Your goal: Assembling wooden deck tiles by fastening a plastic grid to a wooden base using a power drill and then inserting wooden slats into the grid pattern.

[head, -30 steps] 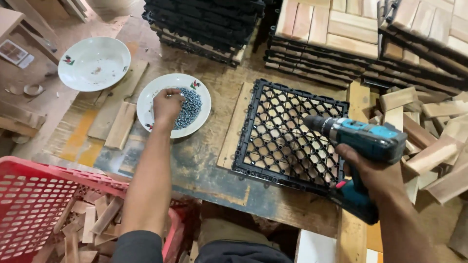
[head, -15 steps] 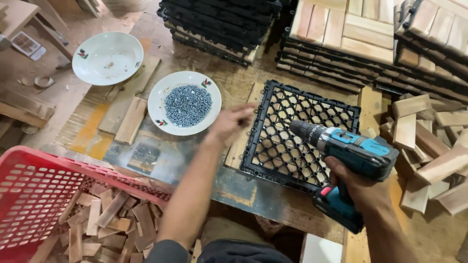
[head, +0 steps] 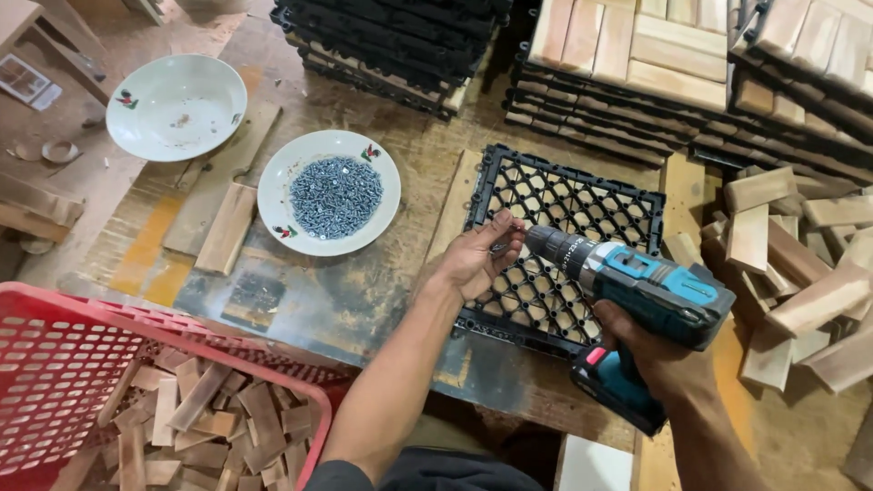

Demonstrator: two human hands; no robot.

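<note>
Over the black plastic grid tile (head: 582,205) at the middle of the worktop (head: 364,300), the left hand (head: 475,257) pinches small screws at the nose of a blue cordless drill (head: 637,286). That drill is clasped by the right hand (head: 650,355), its chuck pointing left. Just left of the tile sits a white plate of screws (head: 329,193), with an empty white plate (head: 175,106) farther off. A red basket (head: 55,364) of wood offcuts stands near.
</note>
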